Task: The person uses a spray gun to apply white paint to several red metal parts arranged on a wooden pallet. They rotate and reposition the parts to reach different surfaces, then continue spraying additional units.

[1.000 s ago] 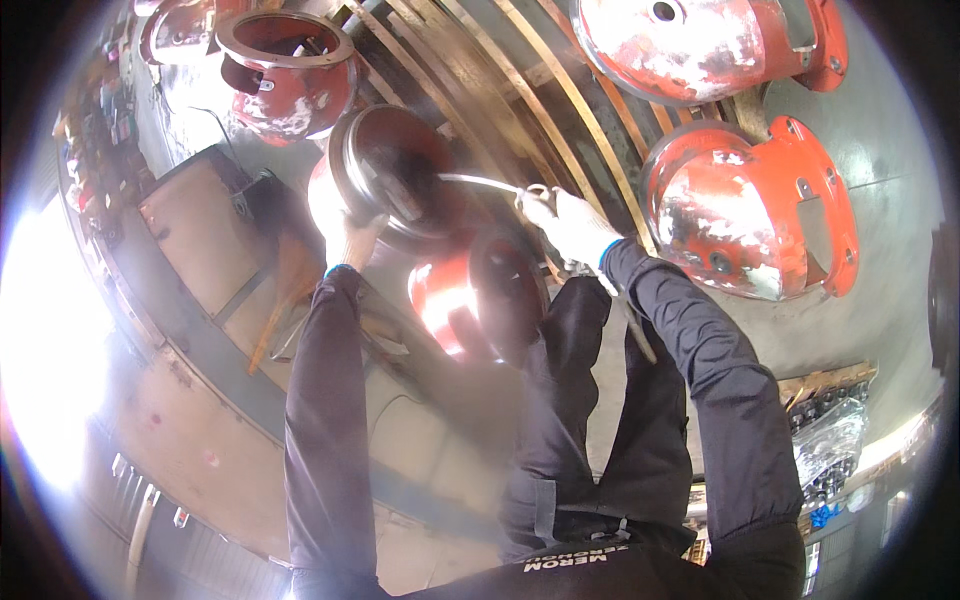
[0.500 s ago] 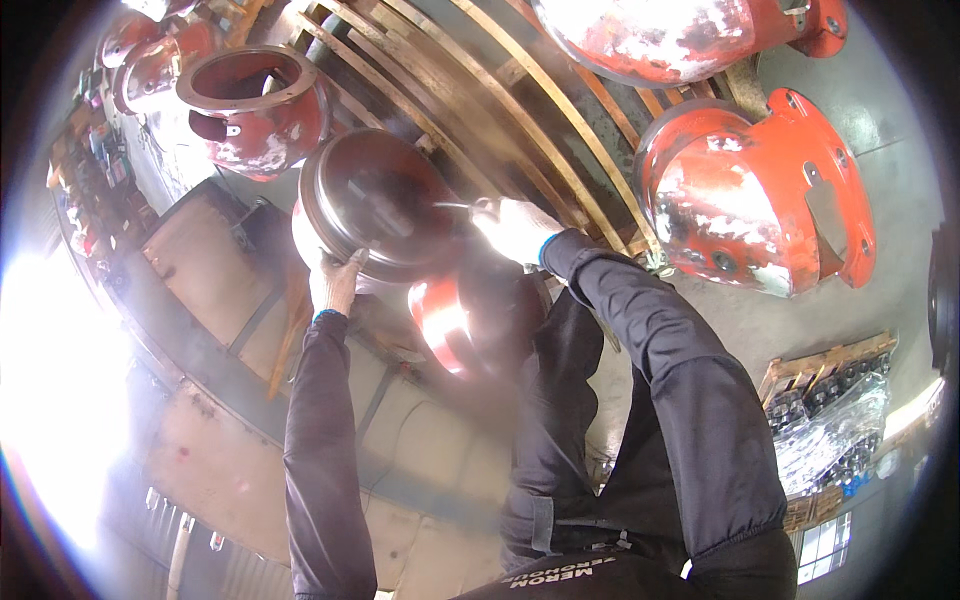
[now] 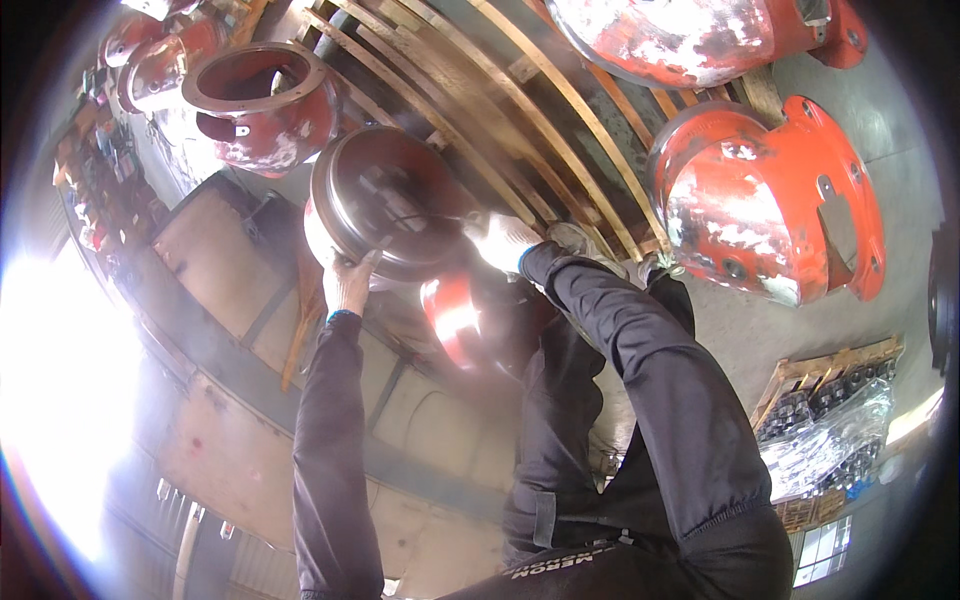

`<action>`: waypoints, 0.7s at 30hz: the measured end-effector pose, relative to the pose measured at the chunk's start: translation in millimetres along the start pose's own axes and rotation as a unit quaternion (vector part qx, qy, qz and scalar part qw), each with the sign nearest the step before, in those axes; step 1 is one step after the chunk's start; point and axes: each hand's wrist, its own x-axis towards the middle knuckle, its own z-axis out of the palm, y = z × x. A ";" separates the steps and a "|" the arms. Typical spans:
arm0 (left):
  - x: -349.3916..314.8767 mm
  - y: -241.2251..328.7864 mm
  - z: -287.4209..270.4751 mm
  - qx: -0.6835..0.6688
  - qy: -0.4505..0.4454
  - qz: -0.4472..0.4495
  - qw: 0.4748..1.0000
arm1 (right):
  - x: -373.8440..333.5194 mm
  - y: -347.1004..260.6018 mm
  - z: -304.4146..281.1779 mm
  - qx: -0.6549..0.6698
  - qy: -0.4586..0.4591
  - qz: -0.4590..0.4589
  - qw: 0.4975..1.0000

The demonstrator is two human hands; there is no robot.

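In front of me is a round, dark red-brown metal housing (image 3: 395,185) with a bare, shiny rim facing left. My left hand (image 3: 348,283), in a pale glove with a blue cuff, grips the lower edge of that rim. At the housing's right side, my right hand (image 3: 500,240), also in a pale glove, is closed round a thin tool whose tip points left into the opening. Glare and blur hide what kind of tool it is. Just below sits a shinier red rounded part (image 3: 455,318).
Wooden slats of a pallet (image 3: 540,110) run beyond the housing. Red castings with white filler patches stand at far left (image 3: 275,135), right (image 3: 765,205) and far right top (image 3: 670,40). A plastic-wrapped crate (image 3: 830,425) of dark parts sits lower right. My shoe (image 3: 575,240) is by the slats.
My right hand has moved slightly down and left with the thin tool, closer to the lower part of the housing. The left hand keeps its grip on the rim. The view has shifted slightly.
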 end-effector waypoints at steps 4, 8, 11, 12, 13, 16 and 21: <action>-0.8 5.1 1.9 0.028 0.023 -0.006 0.999 | 4.9 -4.9 0.0 -0.017 -0.021 0.012 1.000; -1.2 2.6 1.2 0.034 0.015 -0.020 0.999 | 8.1 -3.1 6.9 0.016 -0.048 0.048 0.998; 2.0 -3.0 0.8 0.041 -0.002 -0.026 0.999 | 12.9 0.6 16.3 -0.014 -0.018 0.002 1.000; 3.7 -5.4 1.2 0.056 -0.002 -0.021 0.998 | 14.9 2.0 18.5 -0.021 -0.006 -0.014 1.000; 5.4 -7.9 1.6 0.044 -0.004 -0.027 0.999 | 17.0 3.3 19.7 -0.029 -0.003 -0.020 0.999; 7.9 -15.7 3.6 0.049 0.000 -0.023 0.999 | 19.8 4.1 18.4 0.024 -0.067 0.062 0.996; 8.8 -19.7 3.4 0.058 0.000 -0.017 0.998 | 13.5 -16.3 3.8 -0.022 -0.005 0.002 1.000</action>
